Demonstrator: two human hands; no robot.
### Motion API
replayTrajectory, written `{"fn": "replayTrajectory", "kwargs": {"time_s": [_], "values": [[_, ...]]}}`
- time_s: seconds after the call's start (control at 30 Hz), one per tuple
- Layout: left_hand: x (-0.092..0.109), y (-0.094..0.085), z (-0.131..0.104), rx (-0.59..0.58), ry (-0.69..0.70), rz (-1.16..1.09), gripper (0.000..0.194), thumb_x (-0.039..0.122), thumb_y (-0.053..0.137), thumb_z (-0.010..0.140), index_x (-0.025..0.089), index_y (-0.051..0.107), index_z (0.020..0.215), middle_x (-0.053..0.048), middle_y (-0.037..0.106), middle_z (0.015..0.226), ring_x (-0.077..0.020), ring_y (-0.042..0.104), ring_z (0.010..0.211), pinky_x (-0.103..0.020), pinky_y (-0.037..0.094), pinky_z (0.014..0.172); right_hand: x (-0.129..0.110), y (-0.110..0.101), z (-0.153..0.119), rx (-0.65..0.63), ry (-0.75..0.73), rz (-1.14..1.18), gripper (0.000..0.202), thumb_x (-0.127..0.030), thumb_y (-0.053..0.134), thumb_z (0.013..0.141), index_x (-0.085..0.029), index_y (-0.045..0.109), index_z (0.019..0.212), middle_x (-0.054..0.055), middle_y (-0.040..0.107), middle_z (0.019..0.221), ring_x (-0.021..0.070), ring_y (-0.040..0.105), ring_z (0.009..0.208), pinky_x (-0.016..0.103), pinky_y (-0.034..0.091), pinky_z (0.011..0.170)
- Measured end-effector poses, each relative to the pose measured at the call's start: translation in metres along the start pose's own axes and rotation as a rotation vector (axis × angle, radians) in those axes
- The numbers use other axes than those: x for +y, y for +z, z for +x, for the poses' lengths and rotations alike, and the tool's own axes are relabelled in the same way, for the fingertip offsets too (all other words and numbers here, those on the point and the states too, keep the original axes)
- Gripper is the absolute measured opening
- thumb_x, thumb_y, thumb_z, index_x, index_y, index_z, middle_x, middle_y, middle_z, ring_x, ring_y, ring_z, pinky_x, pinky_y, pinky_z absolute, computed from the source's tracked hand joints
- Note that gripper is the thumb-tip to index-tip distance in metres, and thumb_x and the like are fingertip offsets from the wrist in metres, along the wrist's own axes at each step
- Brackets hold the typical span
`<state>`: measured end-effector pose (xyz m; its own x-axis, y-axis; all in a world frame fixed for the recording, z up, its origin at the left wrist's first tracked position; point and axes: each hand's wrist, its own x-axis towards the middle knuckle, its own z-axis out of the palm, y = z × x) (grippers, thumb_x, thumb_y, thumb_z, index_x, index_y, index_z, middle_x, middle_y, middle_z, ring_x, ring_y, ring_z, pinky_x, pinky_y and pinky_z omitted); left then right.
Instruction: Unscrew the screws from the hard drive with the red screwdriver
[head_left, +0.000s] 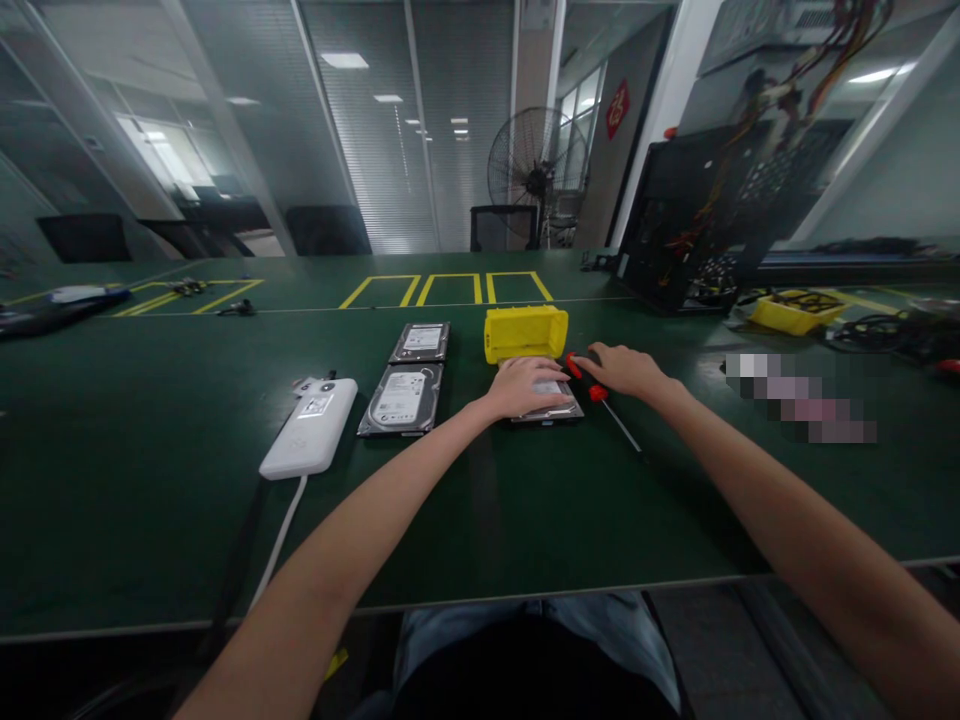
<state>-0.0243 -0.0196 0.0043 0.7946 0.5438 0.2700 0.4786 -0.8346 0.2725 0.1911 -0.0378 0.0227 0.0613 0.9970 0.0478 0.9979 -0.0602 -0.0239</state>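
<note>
My left hand [525, 387] lies flat with fingers stretched over a hard drive [551, 412], covering much of it. Just to the right is a screwdriver [598, 393] with a red and black handle, its metal shaft pointing toward me and to the right. My right hand [621, 368] is at the handle, thumb over its far end and fingers apart, not wrapped round it. Behind the covered drive stands a yellow plastic bin [526, 334], tipped so its opening faces me. Two more hard drives, a nearer one [401, 398] and a farther one [421, 342], lie in line on the left.
A white power bank [310, 430] with a white cable lies at left. At the back right stands an open black computer case [675, 220] with loose wires. A second yellow bin [795, 312] and black cables [870, 332] are at right. Yellow tape outlines mark the green tabletop [480, 530].
</note>
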Motion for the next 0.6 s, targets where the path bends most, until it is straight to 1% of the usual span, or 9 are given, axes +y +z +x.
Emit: {"fn": "replayTrajectory", "kwargs": {"time_s": [0.13,0.23,0.33,0.43,0.47,0.53,0.6], "values": [[0.0,0.001,0.001,0.018,0.001,0.014,0.052,0.063,0.04,0.083,0.031,0.055,0.121,0.003,0.05,0.132,-0.0224,0.042,0.122,-0.041,0.031,0.101,-0.005,0.011,0.003,-0.047,-0.053,0.058,0.074,-0.07,0.026,0.081,-0.018,0.04,0.133,0.021,0.059,0.115,0.0365,0.059,0.103,0.048,0.046,0.078],[0.001,0.001,0.001,0.016,-0.004,0.024,0.051,0.062,0.04,0.083,0.032,0.056,0.12,0.003,0.05,0.132,-0.0223,0.042,0.122,-0.04,0.031,0.101,-0.003,0.016,0.009,-0.06,-0.103,0.1,0.07,-0.065,0.03,0.083,-0.019,0.035,0.136,0.02,0.059,0.116,0.0354,0.06,0.101,0.047,0.047,0.077],[0.002,-0.001,0.001,0.0,-0.015,0.023,0.05,0.061,0.041,0.083,0.032,0.055,0.121,0.003,0.049,0.133,-0.0221,0.042,0.122,-0.04,0.031,0.101,0.002,0.02,0.013,-0.073,-0.218,0.196,0.065,-0.058,0.036,0.084,-0.02,0.034,0.136,0.016,0.059,0.117,0.0315,0.062,0.098,0.045,0.047,0.079],[0.002,-0.002,0.001,-0.012,-0.013,0.017,0.051,0.061,0.04,0.083,0.032,0.054,0.122,0.003,0.048,0.133,-0.022,0.041,0.123,-0.041,0.03,0.102,0.007,0.023,0.017,-0.094,-0.305,0.344,0.061,-0.052,0.042,0.083,-0.019,0.039,0.134,0.013,0.059,0.116,0.0278,0.061,0.097,0.042,0.047,0.083],[0.002,-0.002,0.001,-0.013,-0.009,0.016,0.051,0.062,0.04,0.083,0.032,0.054,0.122,0.003,0.048,0.134,-0.022,0.04,0.123,-0.041,0.03,0.102,0.009,0.025,0.018,-0.084,-0.304,0.423,0.06,-0.051,0.044,0.082,-0.019,0.041,0.132,0.012,0.059,0.116,0.027,0.061,0.097,0.042,0.047,0.085],[0.001,-0.001,0.0,-0.01,0.001,0.013,0.051,0.063,0.039,0.083,0.033,0.054,0.122,0.003,0.048,0.134,-0.022,0.04,0.123,-0.041,0.03,0.102,0.01,0.029,0.021,-0.027,-0.251,0.612,0.058,-0.051,0.046,0.081,-0.019,0.044,0.13,0.011,0.057,0.119,0.025,0.06,0.099,0.039,0.048,0.085],[0.0,0.0,0.0,-0.008,0.01,0.01,0.053,0.064,0.038,0.083,0.033,0.054,0.122,0.002,0.047,0.134,-0.0222,0.04,0.123,-0.042,0.03,0.102,0.01,0.03,0.025,0.078,-0.159,0.802,0.06,-0.052,0.044,0.082,-0.017,0.041,0.131,0.012,0.056,0.12,0.0219,0.06,0.097,0.035,0.05,0.081]]}}
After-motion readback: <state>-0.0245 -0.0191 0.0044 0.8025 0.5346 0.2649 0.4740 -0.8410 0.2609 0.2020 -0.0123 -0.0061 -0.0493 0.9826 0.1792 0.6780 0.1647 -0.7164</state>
